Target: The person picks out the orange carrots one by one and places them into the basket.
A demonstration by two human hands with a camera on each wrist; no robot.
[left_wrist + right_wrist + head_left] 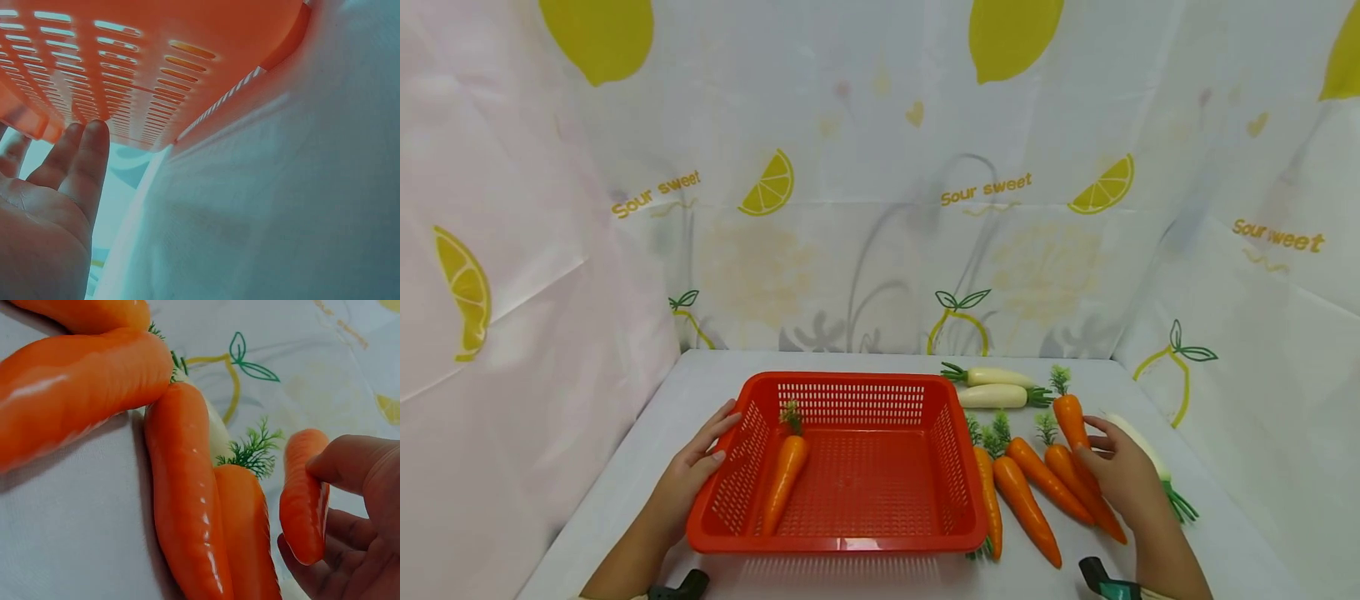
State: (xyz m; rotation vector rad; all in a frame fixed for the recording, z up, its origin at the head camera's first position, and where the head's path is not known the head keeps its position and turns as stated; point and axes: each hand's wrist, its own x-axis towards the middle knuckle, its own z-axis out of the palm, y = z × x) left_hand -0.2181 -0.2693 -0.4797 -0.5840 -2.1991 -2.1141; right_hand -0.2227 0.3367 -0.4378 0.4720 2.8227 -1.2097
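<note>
A red plastic basket (850, 544) with slotted walls sits on the white table, one orange carrot (786, 483) with a leafy top lying inside at its left. My left hand (688, 468) is at the basket's left side; in the left wrist view its fingers (87, 165) extend straight up against the slotted outer wall. To the right of the basket, my right hand (1116, 471) pinches a carrot (302, 500) between thumb and fingers, held over the other carrots. Several carrots (1026, 510) lie beneath and left of it, their green tops pointing away from me.
Two white radishes (996, 396) with green leaves lie behind the carrots, near the basket's back right corner. Another white radish (1142, 437) lies beyond my right hand, partly hidden by it. Lemon-print cloth (850, 250) hangs at the back and both sides of the table.
</note>
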